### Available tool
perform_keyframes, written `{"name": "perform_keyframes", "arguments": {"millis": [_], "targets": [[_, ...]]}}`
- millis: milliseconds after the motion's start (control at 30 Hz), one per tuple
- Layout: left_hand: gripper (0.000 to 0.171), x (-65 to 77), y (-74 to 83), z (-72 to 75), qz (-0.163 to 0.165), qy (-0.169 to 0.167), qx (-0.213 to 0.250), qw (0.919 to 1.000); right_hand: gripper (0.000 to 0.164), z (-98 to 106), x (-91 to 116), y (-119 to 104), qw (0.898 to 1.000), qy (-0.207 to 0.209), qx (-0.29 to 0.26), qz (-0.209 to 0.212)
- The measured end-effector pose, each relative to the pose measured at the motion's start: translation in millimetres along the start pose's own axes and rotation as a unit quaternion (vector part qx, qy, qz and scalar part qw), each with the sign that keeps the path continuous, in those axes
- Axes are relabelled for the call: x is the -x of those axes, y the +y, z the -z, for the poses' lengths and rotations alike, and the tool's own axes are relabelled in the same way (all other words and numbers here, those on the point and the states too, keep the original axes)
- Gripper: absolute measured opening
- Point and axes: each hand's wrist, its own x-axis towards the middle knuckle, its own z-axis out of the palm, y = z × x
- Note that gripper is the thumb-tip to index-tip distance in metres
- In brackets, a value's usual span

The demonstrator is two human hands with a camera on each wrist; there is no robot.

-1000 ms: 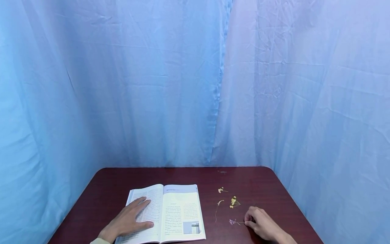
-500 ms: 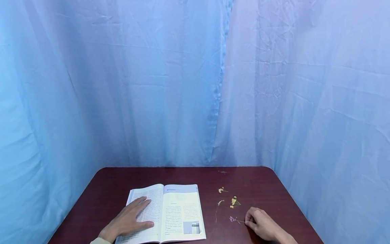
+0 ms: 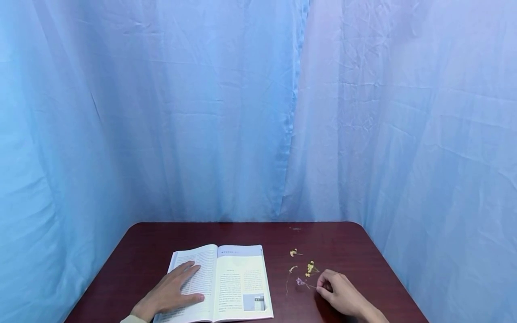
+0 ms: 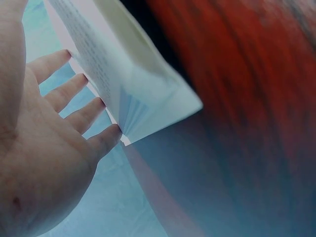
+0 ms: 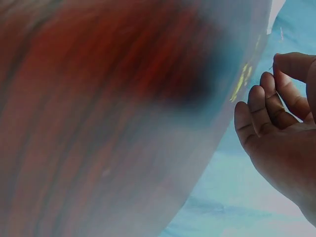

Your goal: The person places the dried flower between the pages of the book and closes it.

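Observation:
An open book (image 3: pixel 242 269) lies on the left half of the dark red table. My left hand (image 3: pixel 168 289) rests on its left page with the fingers spread; in the left wrist view the fingertips lie along the edge of the book (image 4: pixel 143 94). Between thumb and index finger, my right hand (image 3: pixel 343 292) pinches the thin stem of a small purple flower (image 3: pixel 300 281). The blossom points left, toward the book. In the right wrist view the right hand (image 5: pixel 281 108) has its thumb and index fingertip together, the other fingers loosely bent.
Yellow dried flowers (image 3: pixel 311 267) lie beyond my right hand, with a smaller pale yellow one (image 3: pixel 293 252) farther back. A long-stemmed sprig (image 3: pixel 287 280) lies just right of the book. Blue curtains (image 3: pixel 226 134) hang behind the table (image 3: pixel 181 233).
My right hand has moved left and slightly away from me, carrying the purple flower off its former spot. The left hand stays on the page.

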Motion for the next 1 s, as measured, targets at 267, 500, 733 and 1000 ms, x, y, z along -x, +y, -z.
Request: {"name": "perform_keyframes", "arguments": {"millis": [267, 500, 733, 1000], "targets": [[0.099, -2.6, -0.4, -0.6, 0.001, 0.001, -0.006, 1.0, 0.021, -6.8, -15.8, -14.0, 0.999, 0.03, 0.003, 0.022], [0.099, -1.7, -0.9, -2.0, 0.0, 0.003, -0.008, 1.0, 0.02, -14.2, -29.1, -26.3, 0.999, 0.032, -0.007, 0.033], [0.099, -1.8, -0.9, -1.5, 0.001, 0.005, -0.007, 1.0, 0.021, -27.7, -45.3, -38.3, 0.999, 0.03, -0.009, 0.034], [0.098, -1.8, -1.7, -2.8, 0.008, 0.0, -0.002, 1.0, 0.018, -47.2, -67.0, -57.0, 0.999, 0.001, -0.024, 0.028]]}}
